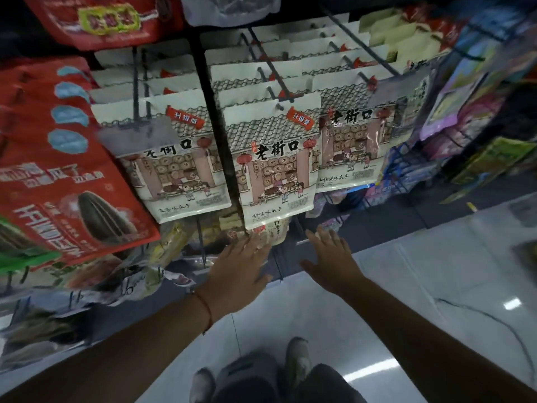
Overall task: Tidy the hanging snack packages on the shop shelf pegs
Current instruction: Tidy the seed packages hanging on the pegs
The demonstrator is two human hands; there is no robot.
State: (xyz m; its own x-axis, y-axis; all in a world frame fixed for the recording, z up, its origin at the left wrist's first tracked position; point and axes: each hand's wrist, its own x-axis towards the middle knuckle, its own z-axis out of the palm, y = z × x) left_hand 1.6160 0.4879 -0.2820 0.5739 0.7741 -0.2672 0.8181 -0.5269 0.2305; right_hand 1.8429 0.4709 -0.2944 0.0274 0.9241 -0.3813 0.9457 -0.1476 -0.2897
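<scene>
**Inspector:** Nearest, at 6 o'clock, the person's shoes [296, 362] on glossy pale floor tiles [406, 286]. State of the hands?

**Assistant:** Both reach up, fingers straight and spread, gripping nothing. The left hand [238, 266] lies flat at centre, fingertips touching the packets [267, 231] hanging under the cream row; a red cord [205, 311] circles that wrist. The right hand [331, 257], just past 3 o'clock of it, hovers apart from any packet.

**Inspector:** Purpose, in your judgement?

**Assistant:** Probably pressing the lower stock back so it hangs flush, with the right ready to steady it.

**Inspector:** The goods beyond?

**Assistant:** Three files of flat cream pouches, matt paper-look with a tiled-roof drawing, threaded through top holes on dark wire pegs [273, 91]: the left file [174, 158] at 11 o'clock, the middle file [276, 164] at 12, the right file [348, 141] at 1, slightly askew. A black upright [215, 117] divides them. At 9 o'clock, glossy red sunflower-seed bags [64, 175]; at 2 o'clock, crinkled multicoloured packs [465, 91], blurred.
</scene>
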